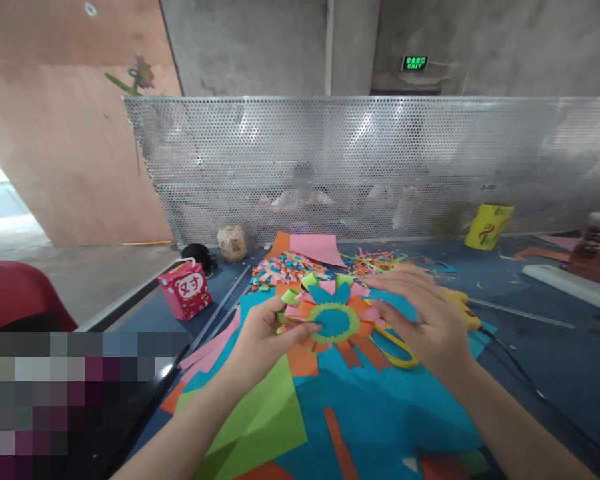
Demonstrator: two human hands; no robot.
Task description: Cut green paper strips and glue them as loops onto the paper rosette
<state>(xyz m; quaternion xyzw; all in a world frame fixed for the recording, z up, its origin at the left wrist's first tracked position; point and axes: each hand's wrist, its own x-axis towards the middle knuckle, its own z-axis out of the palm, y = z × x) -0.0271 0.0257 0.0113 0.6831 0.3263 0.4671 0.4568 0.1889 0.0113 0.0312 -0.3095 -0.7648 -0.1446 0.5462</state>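
A layered paper flower [334,325] with a blue centre, a green fringed ring and orange, pink, blue and green petals is in front of me. My left hand [275,333] grips its left side, thumb on the face near the ring. My right hand [420,313] is at the flower's right edge, fingers stretched out and apart from the thumb. I cannot tell whether it touches the petals. Below it, partly hidden, is a yellow scissors-like loop handle [405,363]. Under the flower lie blue paper [370,407] and green paper [260,427].
Paper scraps [375,262] and a pile of small cut paper pieces [285,269] lie behind the flower. A yellow corded tool [463,308] is beyond my right hand. At left stands a red box [185,290]; a yellow roll [489,227] stands by the perforated metal screen [280,153].
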